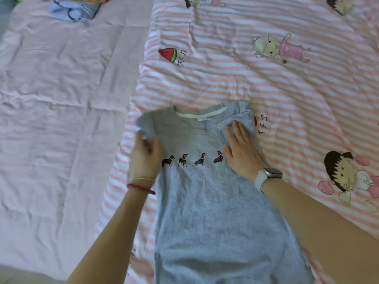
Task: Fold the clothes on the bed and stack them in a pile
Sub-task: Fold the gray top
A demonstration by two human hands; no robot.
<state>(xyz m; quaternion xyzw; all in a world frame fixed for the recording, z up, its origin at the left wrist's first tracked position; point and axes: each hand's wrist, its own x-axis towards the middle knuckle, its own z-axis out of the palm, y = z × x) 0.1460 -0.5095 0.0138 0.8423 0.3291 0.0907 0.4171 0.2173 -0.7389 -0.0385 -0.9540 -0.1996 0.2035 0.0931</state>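
Observation:
A grey T-shirt (205,201) with a row of small dogs across the chest lies face up on the striped quilt, collar pointing away from me. My right hand (241,148) lies flat with straight fingers on the right sleeve, which is folded in over the shirt. My left hand (144,156) grips the left sleeve (146,121) and lifts it off the quilt; the sleeve is blurred.
A pink-and-white striped quilt (266,83) with cartoon prints covers the right of the bed. A pale lilac sheet (57,99) lies to the left. At the far left, blue crumpled clothes (71,10) sit beside something colourful.

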